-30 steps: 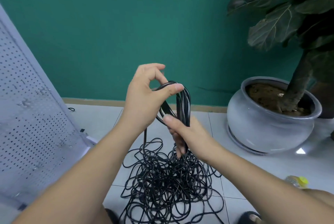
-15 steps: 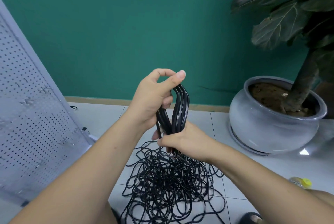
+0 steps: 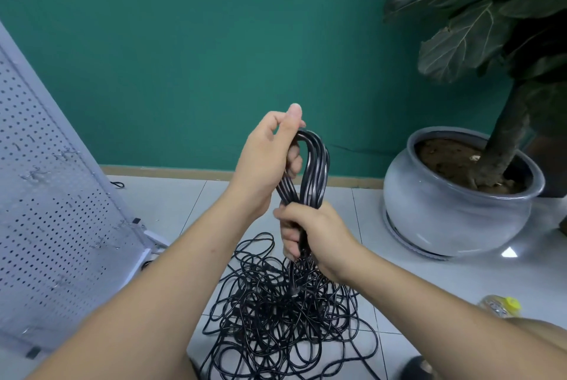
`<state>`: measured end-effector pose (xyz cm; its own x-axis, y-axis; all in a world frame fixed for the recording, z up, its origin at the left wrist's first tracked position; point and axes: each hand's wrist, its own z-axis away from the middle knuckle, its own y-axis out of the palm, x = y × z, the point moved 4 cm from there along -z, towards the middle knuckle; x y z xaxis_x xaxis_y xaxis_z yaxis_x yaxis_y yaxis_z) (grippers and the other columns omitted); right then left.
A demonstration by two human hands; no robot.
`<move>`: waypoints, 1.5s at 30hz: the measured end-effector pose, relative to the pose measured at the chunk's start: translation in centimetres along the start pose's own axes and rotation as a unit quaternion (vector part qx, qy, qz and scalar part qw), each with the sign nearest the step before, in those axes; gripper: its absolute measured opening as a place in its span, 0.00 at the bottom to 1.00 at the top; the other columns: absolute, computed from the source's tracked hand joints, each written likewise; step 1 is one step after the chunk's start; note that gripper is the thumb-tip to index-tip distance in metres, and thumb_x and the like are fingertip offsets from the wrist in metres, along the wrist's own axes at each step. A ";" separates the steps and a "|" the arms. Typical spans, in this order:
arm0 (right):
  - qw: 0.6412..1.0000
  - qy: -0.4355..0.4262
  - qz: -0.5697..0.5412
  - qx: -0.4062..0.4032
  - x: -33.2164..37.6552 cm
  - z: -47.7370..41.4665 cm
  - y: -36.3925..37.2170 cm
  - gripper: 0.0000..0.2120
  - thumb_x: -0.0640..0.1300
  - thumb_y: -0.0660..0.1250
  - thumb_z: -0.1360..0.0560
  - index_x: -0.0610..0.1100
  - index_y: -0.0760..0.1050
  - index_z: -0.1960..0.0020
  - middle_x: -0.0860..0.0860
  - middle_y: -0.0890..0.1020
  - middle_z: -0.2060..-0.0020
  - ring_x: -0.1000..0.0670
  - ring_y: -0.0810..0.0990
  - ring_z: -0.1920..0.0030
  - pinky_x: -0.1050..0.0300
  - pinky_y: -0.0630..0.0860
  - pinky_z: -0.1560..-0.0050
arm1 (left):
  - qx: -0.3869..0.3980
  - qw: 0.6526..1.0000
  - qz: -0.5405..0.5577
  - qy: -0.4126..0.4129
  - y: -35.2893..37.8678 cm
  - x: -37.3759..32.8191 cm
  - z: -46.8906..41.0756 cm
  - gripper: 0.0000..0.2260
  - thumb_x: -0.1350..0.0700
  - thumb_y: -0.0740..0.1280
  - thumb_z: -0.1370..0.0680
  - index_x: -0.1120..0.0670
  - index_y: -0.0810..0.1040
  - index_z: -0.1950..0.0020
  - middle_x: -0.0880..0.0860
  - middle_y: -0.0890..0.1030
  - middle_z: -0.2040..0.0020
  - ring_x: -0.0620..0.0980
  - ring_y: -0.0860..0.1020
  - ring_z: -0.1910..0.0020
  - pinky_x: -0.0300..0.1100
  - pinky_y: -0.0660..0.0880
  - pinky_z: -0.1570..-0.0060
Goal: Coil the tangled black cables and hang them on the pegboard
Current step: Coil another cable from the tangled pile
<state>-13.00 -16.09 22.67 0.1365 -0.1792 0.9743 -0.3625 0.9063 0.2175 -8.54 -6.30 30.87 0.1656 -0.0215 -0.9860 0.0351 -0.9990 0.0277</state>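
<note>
A bundle of looped black cable (image 3: 316,171) stands upright between my hands at centre frame. My left hand (image 3: 270,158) pinches the top of the loops with thumb and fingers. My right hand (image 3: 310,232) is wrapped around the bundle's lower part, squeezing the strands together. Below them a large tangle of black cable (image 3: 285,318) lies spread on the white tiled floor, still joined to the bundle. The white pegboard (image 3: 52,214) leans at the left, with a few small metal hooks on it.
A grey ceramic pot (image 3: 454,211) with a large-leafed plant stands at the right against the green wall. A plastic bottle with a yellow cap (image 3: 503,307) lies on the floor at lower right. A dark shoe (image 3: 418,369) shows at the bottom edge.
My left hand has closed over the top of the loops and risen a little. My right hand has moved from holding one strand to gripping the whole bundle lower down.
</note>
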 end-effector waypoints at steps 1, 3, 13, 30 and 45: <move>1.000 -0.005 -0.009 -0.013 0.3 -0.1 -0.4 0.09 0.42 0.68 0.27 0.42 0.68 0.61 0.48 0.64 0.73 0.47 0.64 0.76 0.55 0.67 0.70 | 0.014 1.000 0.001 -0.022 0.3 0.4 0.2 0.26 0.35 0.60 0.15 0.59 0.76 0.41 0.52 0.74 0.66 0.51 0.74 0.69 0.46 0.72 0.64; 0.999 -0.029 -0.022 -0.037 1.3 -0.4 -1.3 0.10 0.40 0.67 0.25 0.46 0.69 0.63 0.47 0.64 0.73 0.47 0.64 0.75 0.54 0.67 0.70 | 0.045 0.997 0.016 -0.062 0.8 1.7 0.6 0.29 0.31 0.55 0.15 0.55 0.80 0.42 0.54 0.83 0.58 0.51 0.82 0.60 0.49 0.78 0.52; 0.975 -0.109 -0.065 -0.184 5.9 -0.8 -7.5 0.19 0.40 0.67 0.21 0.45 0.64 0.67 0.46 0.62 0.72 0.46 0.63 0.73 0.52 0.66 0.69 | 0.169 0.973 -0.113 -0.106 4.6 8.9 5.6 0.18 0.47 0.52 0.12 0.52 0.81 0.44 0.50 0.89 0.49 0.50 0.86 0.45 0.55 0.76 0.31; 0.891 -0.107 0.226 -0.379 6.9 -1.4 -11.6 0.23 0.54 0.68 0.21 0.43 0.62 0.66 0.50 0.67 0.75 0.44 0.68 0.70 0.48 0.71 0.65 | 0.227 0.902 -0.362 0.059 6.3 5.0 10.9 0.13 0.44 0.67 0.16 0.52 0.77 0.55 0.46 0.76 0.68 0.44 0.72 0.68 0.44 0.72 0.63; 0.982 -0.015 0.174 -0.070 2.2 0.6 -1.8 0.46 0.86 0.44 0.31 0.45 0.75 0.63 0.48 0.74 0.72 0.44 0.76 0.74 0.48 0.72 0.66 | 0.010 0.957 -0.208 0.202 -3.2 -4.1 3.6 0.17 0.55 0.86 0.34 0.60 0.79 0.62 0.42 0.70 0.75 0.42 0.63 0.74 0.32 0.60 0.70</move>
<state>-12.59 -18.30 24.44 -0.0017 0.1408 0.9900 -0.2517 0.9581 -0.1366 -12.87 -3.18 34.19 0.5082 0.3909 -0.7674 0.1628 -0.9186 -0.3601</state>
